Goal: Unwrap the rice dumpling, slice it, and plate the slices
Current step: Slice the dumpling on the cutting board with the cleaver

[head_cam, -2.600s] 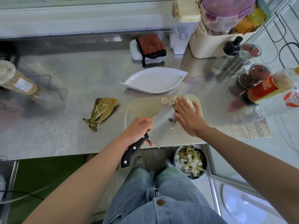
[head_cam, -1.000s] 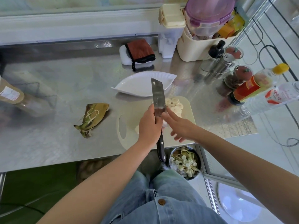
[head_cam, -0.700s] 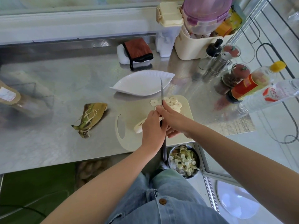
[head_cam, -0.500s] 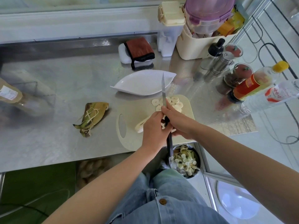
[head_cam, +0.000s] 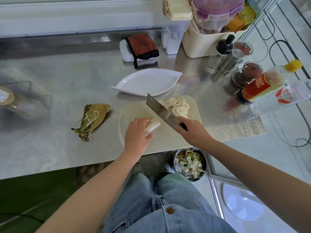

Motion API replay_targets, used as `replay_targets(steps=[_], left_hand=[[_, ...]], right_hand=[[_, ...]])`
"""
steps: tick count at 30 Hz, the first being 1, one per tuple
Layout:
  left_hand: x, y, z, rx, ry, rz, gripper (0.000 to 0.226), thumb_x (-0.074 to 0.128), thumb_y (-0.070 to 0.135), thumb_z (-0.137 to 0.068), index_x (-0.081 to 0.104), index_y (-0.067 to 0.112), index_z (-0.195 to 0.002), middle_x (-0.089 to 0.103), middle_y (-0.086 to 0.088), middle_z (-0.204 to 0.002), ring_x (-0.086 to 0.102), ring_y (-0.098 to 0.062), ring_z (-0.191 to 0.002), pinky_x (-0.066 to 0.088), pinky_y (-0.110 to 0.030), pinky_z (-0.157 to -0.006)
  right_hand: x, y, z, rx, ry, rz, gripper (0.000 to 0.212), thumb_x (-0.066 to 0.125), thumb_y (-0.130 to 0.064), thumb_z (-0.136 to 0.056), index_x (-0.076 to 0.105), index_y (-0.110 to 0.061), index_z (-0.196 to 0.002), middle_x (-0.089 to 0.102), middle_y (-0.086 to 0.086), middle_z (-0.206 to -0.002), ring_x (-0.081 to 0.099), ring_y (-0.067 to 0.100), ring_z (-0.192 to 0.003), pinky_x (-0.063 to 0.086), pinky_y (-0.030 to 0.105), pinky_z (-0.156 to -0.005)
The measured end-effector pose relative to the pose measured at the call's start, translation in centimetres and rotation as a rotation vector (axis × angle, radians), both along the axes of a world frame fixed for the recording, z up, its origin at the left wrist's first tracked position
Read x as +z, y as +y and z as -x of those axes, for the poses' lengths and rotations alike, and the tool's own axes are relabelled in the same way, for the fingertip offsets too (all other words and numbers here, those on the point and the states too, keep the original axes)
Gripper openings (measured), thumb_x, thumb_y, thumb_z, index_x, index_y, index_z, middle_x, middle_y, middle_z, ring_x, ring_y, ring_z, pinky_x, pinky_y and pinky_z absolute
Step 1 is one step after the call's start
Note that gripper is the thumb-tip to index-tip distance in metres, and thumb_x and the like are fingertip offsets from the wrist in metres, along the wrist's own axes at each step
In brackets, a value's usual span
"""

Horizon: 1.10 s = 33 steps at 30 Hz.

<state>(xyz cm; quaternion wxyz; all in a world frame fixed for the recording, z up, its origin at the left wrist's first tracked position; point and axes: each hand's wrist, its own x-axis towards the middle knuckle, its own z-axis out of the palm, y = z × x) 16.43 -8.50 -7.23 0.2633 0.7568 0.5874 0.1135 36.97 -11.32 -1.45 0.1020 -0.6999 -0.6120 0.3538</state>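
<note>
On the cream cutting board my left hand grips a pale white dumpling stick whose cut end points right. My right hand grips the handle of a cleaver; its blade slants up and left, above the board, just right of the stick's end. Several round white slices lie heaped at the board's far right. A white leaf-shaped plate sits just behind the board with nothing on it. A still-wrapped, string-tied leaf dumpling lies on the steel counter left of the board.
Bottles, jars and a steel shaker crowd the counter's right side. A cream bin and a folded red cloth stand at the back. A jar sits far left. Below the counter edge is a metal bowl of scraps.
The cleaver has passed from my left hand to my right hand. My left hand has moved onto the dumpling stick and now holds it on the board.
</note>
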Motion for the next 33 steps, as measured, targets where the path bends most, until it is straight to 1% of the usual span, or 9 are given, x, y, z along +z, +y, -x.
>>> replay_targets(steps=[4, 9, 12, 16, 18, 21, 26, 30, 33], left_hand=[[0.2, 0.1, -0.3, -0.001, 0.015, -0.074, 0.038, 0.07, 0.02, -0.084, 0.056, 0.018, -0.12, 0.06, -0.004, -0.107, 0.057, -0.021, -0.096, 0.052, -0.032, -0.079], [0.1, 0.2, -0.3, -0.017, 0.009, -0.114, 0.031, 0.071, 0.018, -0.083, 0.06, 0.017, -0.112, 0.06, -0.005, -0.1, 0.059, -0.022, -0.086, 0.053, -0.035, -0.068], [-0.1, 0.3, -0.3, -0.03, 0.002, -0.164, 0.028, 0.072, 0.017, -0.08, 0.062, 0.016, -0.106, 0.059, -0.004, -0.1, 0.058, -0.023, -0.083, 0.053, -0.036, -0.063], [-0.3, 0.3, -0.2, -0.055, -0.014, -0.194, 0.025, 0.073, 0.014, -0.08, 0.065, 0.017, -0.103, 0.063, -0.002, -0.097, 0.06, -0.022, -0.081, 0.052, -0.036, -0.06], [-0.4, 0.4, -0.1, -0.051, -0.017, -0.191, 0.023, 0.073, 0.014, -0.079, 0.068, 0.017, -0.101, 0.064, -0.001, -0.095, 0.06, -0.021, -0.079, 0.051, -0.035, -0.059], [-0.4, 0.6, -0.1, -0.049, 0.0, -0.184, 0.02, 0.075, 0.015, -0.078, 0.069, 0.015, -0.097, 0.064, -0.003, -0.091, 0.061, -0.022, -0.076, 0.049, -0.032, -0.055], [-0.1, 0.7, -0.2, -0.041, 0.034, -0.183, 0.019, 0.076, 0.018, -0.079, 0.071, 0.017, -0.097, 0.063, -0.002, -0.087, 0.058, -0.019, -0.073, 0.04, -0.025, -0.052], [0.1, 0.7, -0.2, -0.038, 0.029, -0.18, 0.02, 0.076, 0.02, -0.079, 0.071, 0.018, -0.099, 0.063, 0.001, -0.086, 0.057, -0.015, -0.072, 0.039, -0.024, -0.052], [0.1, 0.8, -0.2, -0.034, 0.034, -0.171, 0.02, 0.076, 0.022, -0.08, 0.071, 0.019, -0.099, 0.063, 0.002, -0.087, 0.056, -0.014, -0.072, 0.036, -0.023, -0.053]], right_hand=[[-1.1, -0.4, 0.3, 0.049, -0.065, 0.013, 0.02, 0.044, -0.021, -0.096, 0.055, -0.016, -0.112, 0.057, 0.004, -0.076, 0.054, 0.025, -0.069, 0.041, 0.035, -0.061], [-1.7, 0.1, 1.0, 0.113, -0.26, 0.031, 0.008, 0.043, -0.022, -0.093, 0.046, -0.015, -0.09, 0.053, 0.007, -0.076, 0.051, 0.029, -0.068, 0.034, 0.032, -0.055], [-1.9, 0.7, 1.4, 0.143, -0.367, 0.003, 0.017, 0.045, -0.028, -0.095, 0.054, -0.013, -0.092, 0.046, 0.008, -0.089, 0.052, 0.029, -0.07, 0.037, 0.032, -0.06], [-1.8, 1.5, 1.6, 0.173, -0.334, -0.004, 0.017, 0.044, -0.026, -0.097, 0.051, -0.012, -0.093, 0.055, 0.007, -0.083, 0.058, 0.03, -0.079, 0.038, 0.033, -0.062], [-1.0, 1.7, 1.5, 0.166, -0.29, -0.069, 0.014, 0.045, -0.023, -0.096, 0.049, -0.011, -0.089, 0.056, 0.007, -0.079, 0.054, 0.031, -0.074, 0.036, 0.032, -0.06], [0.5, 1.6, 1.3, 0.177, -0.245, -0.147, 0.015, 0.046, -0.019, -0.095, 0.037, -0.016, -0.083, 0.047, 0.001, -0.071, 0.044, 0.027, -0.065, 0.033, 0.032, -0.058], [0.9, 1.4, 1.0, 0.232, -0.283, -0.097, 0.011, 0.044, -0.022, -0.096, 0.048, -0.012, -0.094, 0.048, 0.002, -0.077, 0.044, 0.023, -0.069, 0.034, 0.032, -0.06], [0.7, 1.3, 1.1, 0.237, -0.293, -0.076, 0.012, 0.044, -0.022, -0.096, 0.037, -0.02, -0.087, 0.05, 0.003, -0.079, 0.044, 0.023, -0.069, 0.033, 0.031, -0.06], [0.8, 1.3, 1.2, 0.243, -0.312, -0.064, 0.012, 0.044, -0.022, -0.096, 0.037, -0.02, -0.087, 0.055, 0.006, -0.083, 0.044, 0.023, -0.07, 0.033, 0.031, -0.06]])
